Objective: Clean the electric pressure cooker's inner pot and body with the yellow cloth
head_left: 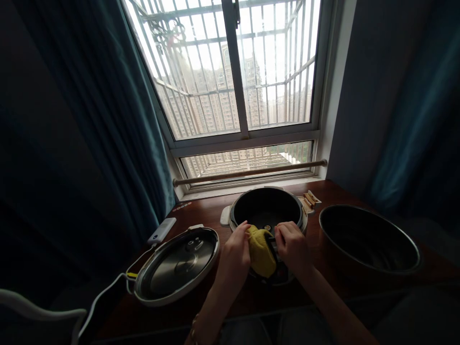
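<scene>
An electric pressure cooker (264,196) stands lidless in front of me, its dark inside showing. My left hand (237,251) is closed at the front rim, pinching a yellow cloth (261,251) that hangs over the cooker's front. My right hand (293,244) is closed at the right of the cloth, close to the rim. What its fingers grip is hidden; a dark strip shows between it and the cloth. The cooker's lid (179,263) lies at the left with its metal inner side up. At the right stands a dark inner pot (370,239).
A white power strip (162,231) with a cord lies on the wooden table (206,215), left of the cooker. Small light-brown items (311,199) lie behind its right side. A barred window (244,129) with a rail (251,172) is beyond; a blue curtain (118,120) hangs left.
</scene>
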Available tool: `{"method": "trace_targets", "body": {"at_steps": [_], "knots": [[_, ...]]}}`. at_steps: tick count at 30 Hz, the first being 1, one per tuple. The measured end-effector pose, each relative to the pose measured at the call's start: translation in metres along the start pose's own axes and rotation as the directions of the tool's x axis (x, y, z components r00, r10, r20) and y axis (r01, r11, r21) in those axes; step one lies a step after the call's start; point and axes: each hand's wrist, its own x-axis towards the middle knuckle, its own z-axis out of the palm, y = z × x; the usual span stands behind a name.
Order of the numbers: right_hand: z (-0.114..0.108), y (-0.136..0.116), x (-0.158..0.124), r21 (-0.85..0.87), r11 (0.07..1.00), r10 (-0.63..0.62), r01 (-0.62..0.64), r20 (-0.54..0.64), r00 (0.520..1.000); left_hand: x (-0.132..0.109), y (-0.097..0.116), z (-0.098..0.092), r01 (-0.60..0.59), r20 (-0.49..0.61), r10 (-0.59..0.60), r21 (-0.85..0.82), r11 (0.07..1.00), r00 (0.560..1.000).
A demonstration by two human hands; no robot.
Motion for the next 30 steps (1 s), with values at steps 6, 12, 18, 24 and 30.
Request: {"method": "trace_targets", "body": {"at_steps": [6,12,18,24,30], "knots": [[-0.002,-0.052,0.012,0.073,0.990,-0.133,0.122,0.183,0.974,-0.004,-0.013,-0.019,0.174,0.081,-0.157,-0.288,0.942,0.984],[0.013,-0.069,0.011,-0.153,0.965,-0.156,0.214,0.323,0.934,0.008,-0.018,-0.028,0.210,0.025,-0.210,-0.219,0.953,0.977],[0.018,-0.056,0.006,-0.193,0.945,-0.197,0.264,0.310,0.930,0.010,-0.021,-0.001,-0.026,-0.061,0.018,-0.134,0.991,0.998],[-0.011,-0.028,0.003,-0.143,0.958,-0.200,0.250,0.294,0.935,-0.001,-0.016,0.022,-0.208,0.053,0.212,-0.073,0.975,0.976],[-0.041,0.012,0.015,-0.087,0.983,-0.120,0.164,0.376,0.919,-0.006,-0.019,0.031,-0.369,0.145,0.351,0.125,0.921,0.925]]}}
